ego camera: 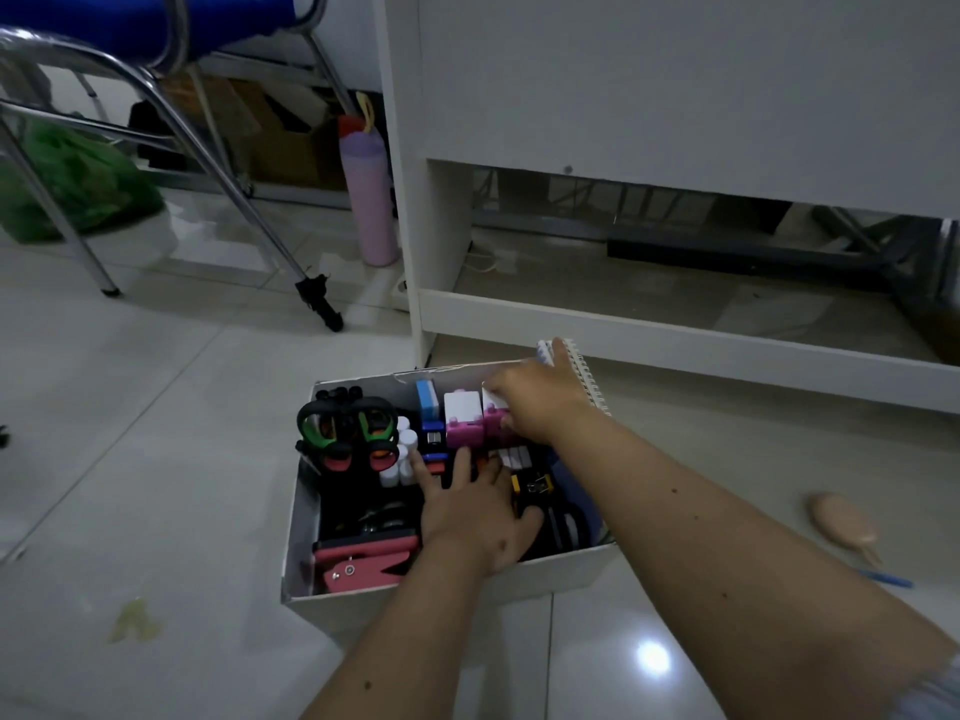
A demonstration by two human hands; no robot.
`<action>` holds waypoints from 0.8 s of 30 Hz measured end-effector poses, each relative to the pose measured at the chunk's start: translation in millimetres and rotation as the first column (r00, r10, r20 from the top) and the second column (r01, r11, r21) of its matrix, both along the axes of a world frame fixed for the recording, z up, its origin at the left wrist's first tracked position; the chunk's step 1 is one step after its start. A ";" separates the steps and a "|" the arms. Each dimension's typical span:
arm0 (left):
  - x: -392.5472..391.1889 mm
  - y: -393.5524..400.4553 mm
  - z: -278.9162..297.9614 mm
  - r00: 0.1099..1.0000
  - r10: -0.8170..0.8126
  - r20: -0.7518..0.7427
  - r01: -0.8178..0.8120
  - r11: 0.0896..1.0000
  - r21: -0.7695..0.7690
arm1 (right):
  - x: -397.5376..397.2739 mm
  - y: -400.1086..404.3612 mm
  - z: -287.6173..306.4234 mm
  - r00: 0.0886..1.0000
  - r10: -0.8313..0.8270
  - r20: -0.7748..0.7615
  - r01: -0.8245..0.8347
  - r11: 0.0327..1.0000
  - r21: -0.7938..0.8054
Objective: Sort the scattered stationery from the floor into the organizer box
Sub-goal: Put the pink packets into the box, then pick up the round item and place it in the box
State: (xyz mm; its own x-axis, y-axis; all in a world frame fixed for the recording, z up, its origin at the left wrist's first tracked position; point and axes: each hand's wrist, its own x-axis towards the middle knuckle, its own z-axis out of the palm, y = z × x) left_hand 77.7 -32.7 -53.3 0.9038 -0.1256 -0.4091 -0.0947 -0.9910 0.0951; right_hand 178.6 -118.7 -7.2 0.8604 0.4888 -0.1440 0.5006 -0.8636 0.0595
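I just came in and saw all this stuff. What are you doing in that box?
A person is tidying stationery into a white box on the floor. The left hand rests down among the items in the middle, and the right hand is at the back by a pink item. Scissors and a pink hole punch are already inside.

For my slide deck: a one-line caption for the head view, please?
Both hands, left hand and right hand, reach into the stationery-filled white organizer box on the tiled floor.
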 end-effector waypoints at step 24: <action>1.3 1.8 -0.5 0.974 -0.003 0.228 0.028 0.994 -0.104 | -16.5 -44.7 23.8 1.000 -0.006 -0.003 0.007 0.981 0.194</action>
